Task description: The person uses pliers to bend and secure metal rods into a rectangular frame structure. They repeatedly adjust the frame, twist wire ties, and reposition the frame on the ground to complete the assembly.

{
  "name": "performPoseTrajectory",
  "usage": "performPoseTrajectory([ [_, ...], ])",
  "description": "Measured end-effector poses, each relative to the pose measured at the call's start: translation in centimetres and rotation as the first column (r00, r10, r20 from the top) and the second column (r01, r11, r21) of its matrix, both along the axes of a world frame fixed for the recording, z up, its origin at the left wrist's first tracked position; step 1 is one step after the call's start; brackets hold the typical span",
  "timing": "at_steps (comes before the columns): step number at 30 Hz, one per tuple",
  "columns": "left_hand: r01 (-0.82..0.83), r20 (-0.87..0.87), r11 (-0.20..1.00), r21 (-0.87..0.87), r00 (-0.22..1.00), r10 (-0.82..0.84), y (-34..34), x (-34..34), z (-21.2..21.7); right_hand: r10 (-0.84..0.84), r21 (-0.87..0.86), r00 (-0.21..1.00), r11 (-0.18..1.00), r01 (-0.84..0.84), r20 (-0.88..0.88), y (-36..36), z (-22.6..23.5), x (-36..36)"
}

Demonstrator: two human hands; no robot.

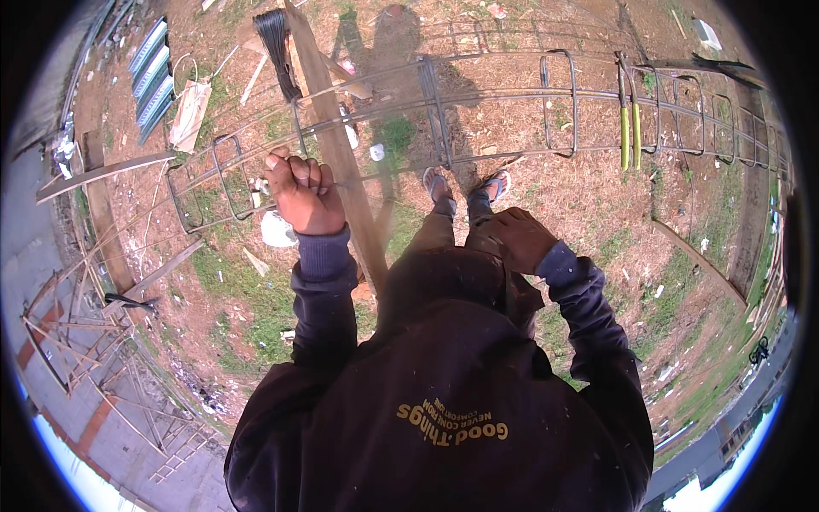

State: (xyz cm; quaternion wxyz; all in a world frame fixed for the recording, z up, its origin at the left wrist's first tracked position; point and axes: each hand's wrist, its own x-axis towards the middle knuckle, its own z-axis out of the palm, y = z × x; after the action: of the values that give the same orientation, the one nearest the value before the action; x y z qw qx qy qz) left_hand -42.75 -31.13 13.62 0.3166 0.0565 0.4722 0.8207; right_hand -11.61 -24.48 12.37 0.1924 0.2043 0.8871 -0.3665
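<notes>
A long cage of steel rebar (478, 107) with square stirrups lies across in front of me at waist height, resting on a wooden beam (337, 145). My left hand (303, 192) is closed around a long bar of the cage, next to the beam. My right hand (519, 239) rests low against my trouser leg, fingers curled; nothing shows in it. Pliers with yellow-green handles (630, 128) hang on the cage to the right. A bundle of dark tie wire (277, 43) hangs at the beam's top end.
Bare earth with patchy grass and scraps lies under the cage, and my sandalled feet (465, 183) stand on it. Corrugated sheets (152, 72) and a board lie at upper left. More rebar frames (85, 341) lie on concrete at lower left.
</notes>
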Motion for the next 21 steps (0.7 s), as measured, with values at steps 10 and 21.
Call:
performPoseTrajectory([
  [10,0.254,-0.351,0.533,-0.807,0.519,-0.779,-3.8,7.9,-7.5,-0.857,-0.827,0.422,-0.008,0.563,0.295,-7.2,-10.0,-5.5],
  [21,0.389,-0.371,0.433,-0.813,0.226,-0.901,3.6,3.6,-7.8,-0.975,-0.759,0.199,0.201,0.619,-0.096,-5.7,-15.4,-8.9],
])
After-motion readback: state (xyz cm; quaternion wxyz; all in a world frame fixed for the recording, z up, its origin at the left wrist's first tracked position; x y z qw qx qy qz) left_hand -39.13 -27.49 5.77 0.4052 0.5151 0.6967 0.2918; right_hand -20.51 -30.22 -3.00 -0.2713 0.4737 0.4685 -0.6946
